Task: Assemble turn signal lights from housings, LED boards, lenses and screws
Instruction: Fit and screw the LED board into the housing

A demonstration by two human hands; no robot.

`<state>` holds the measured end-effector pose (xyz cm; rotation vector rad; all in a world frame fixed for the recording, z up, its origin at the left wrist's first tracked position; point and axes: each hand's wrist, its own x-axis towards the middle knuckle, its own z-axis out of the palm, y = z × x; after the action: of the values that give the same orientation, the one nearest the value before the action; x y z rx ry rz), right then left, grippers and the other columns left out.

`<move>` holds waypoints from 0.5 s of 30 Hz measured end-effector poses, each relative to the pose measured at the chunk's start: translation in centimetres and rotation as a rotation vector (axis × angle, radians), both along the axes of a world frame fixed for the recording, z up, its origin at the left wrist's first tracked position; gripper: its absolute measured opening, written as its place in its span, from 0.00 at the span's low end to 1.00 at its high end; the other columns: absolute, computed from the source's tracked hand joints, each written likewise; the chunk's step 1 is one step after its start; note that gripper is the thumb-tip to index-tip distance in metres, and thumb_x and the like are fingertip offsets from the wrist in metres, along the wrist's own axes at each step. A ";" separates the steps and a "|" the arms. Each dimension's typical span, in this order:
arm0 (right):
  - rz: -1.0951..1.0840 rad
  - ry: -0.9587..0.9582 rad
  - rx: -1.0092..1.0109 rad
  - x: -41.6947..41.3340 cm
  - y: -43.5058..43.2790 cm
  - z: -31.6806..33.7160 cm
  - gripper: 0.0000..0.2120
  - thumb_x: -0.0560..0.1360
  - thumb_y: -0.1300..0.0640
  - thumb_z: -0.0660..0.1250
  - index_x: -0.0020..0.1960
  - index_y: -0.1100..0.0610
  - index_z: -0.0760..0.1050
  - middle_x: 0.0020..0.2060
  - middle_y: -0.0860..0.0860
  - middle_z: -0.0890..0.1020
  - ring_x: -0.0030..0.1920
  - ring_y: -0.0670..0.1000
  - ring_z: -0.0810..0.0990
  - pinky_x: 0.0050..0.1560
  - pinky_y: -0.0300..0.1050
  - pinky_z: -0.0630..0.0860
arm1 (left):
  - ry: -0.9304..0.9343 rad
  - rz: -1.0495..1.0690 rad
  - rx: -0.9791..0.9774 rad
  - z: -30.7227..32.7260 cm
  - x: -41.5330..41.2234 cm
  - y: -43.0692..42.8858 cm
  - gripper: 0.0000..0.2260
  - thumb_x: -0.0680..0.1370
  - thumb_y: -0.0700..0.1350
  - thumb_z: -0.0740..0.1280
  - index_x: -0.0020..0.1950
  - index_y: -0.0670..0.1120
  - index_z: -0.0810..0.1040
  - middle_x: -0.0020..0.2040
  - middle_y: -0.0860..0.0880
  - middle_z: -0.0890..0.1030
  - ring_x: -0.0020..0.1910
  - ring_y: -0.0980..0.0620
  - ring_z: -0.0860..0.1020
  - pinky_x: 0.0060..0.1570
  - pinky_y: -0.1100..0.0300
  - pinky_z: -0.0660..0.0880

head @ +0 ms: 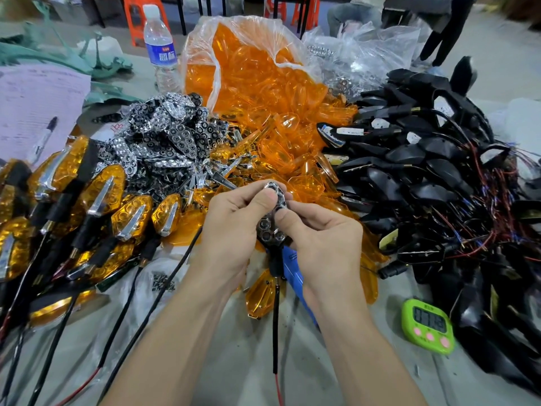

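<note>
Both hands, left hand (234,227) and right hand (319,238), grip one chrome reflector (273,213) against its housing (270,240) above the near bench (228,361), thumbs pressing, likely to seat it before an orange lens (263,291).

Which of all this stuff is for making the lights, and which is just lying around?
For the lights: the part with shiny cups held by the left hand and right hand, orange lenses, chrome reflectors, black housings, finished lights.

Just lying around: water bottle, green timer, paper, pen.
</note>
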<state>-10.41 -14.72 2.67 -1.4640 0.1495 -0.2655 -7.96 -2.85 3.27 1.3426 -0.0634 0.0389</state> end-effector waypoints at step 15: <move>-0.123 -0.010 -0.026 -0.2 0.8 -0.2 0.14 0.69 0.66 0.80 0.45 0.48 0.87 0.42 0.44 0.89 0.45 0.45 0.89 0.48 0.45 0.86 | 0.088 0.009 -0.201 1.0 -0.3 -1.3 0.15 0.85 0.40 0.63 0.41 0.44 0.84 0.43 0.43 0.84 0.43 0.48 0.83 0.45 0.57 0.82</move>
<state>-10.63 -13.88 2.51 -1.4813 0.2290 -0.3762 -8.31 -4.15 4.24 1.1419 0.0203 -0.0064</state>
